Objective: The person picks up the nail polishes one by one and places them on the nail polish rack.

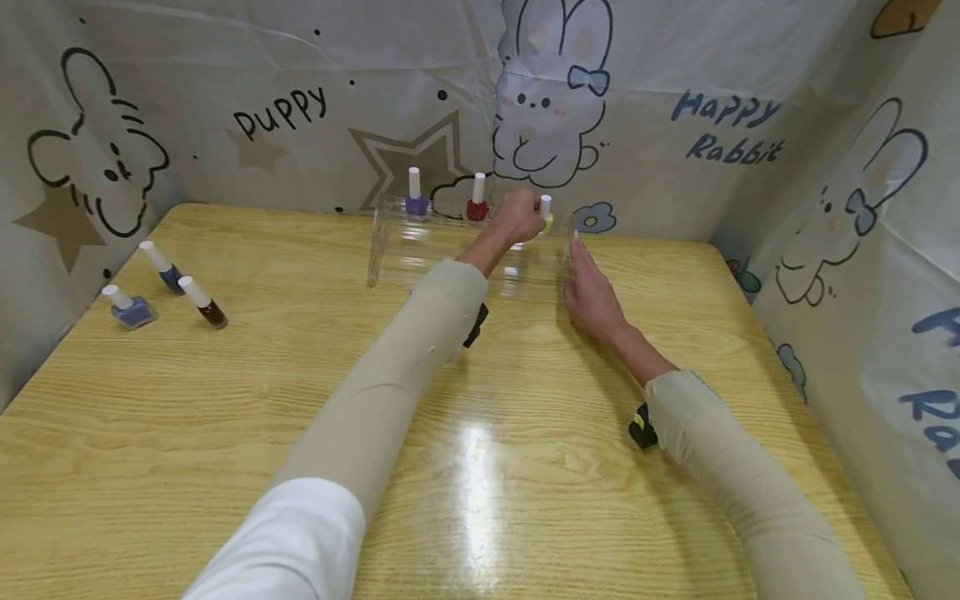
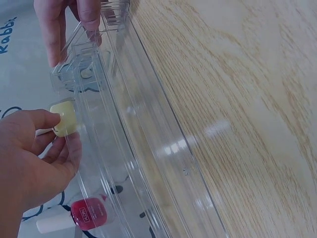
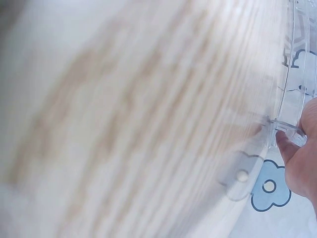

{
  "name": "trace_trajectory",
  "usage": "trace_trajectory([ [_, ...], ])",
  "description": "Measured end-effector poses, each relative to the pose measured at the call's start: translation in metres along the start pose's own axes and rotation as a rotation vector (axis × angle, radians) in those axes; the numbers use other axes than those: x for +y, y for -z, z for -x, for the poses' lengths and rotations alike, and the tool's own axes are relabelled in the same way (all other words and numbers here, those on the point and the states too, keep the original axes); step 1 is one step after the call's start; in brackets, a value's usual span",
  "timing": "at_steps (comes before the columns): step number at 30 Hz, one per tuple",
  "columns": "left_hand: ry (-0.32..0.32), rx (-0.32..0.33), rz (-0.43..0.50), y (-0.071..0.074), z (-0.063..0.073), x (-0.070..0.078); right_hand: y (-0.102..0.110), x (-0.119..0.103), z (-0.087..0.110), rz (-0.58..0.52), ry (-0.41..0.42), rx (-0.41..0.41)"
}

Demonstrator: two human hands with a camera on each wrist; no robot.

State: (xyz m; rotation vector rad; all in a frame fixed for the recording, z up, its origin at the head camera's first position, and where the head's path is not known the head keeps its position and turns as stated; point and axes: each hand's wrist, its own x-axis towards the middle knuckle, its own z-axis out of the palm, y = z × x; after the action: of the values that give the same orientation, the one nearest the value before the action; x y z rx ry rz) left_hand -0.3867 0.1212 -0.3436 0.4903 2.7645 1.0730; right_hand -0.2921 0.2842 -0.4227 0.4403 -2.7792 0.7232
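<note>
The left hand (image 1: 519, 217) pinches the yellow nail polish bottle (image 2: 64, 119) at the rear of the clear acrylic rack (image 1: 431, 250); the right hand (image 1: 592, 292) has its grip on the rack's right end. Best to brace firmly and let go only with the bottle upright, base flat. Its white cap (image 1: 545, 202) shows only from the head; lettering on the red nail polish bottle (image 2: 89, 212) only from the left wrist.

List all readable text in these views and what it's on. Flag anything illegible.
"PUPPY": back sheet, left part.
"Happy Rabbit": back sheet, right part.
"Ra": right sheet, cut off at the frame edge; lettering above it also cut.
Red bottle: label too small to read surely.
Other bottles: nothing legible.
</note>
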Motion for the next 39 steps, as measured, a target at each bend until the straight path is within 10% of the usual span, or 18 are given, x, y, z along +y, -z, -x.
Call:
trace_trajectory([
  [39, -0.059, -0.035, 0.024, 0.014, 0.009, -0.005, -0.002, -0.001, 0.0, 0.013, -0.004, -0.005],
])
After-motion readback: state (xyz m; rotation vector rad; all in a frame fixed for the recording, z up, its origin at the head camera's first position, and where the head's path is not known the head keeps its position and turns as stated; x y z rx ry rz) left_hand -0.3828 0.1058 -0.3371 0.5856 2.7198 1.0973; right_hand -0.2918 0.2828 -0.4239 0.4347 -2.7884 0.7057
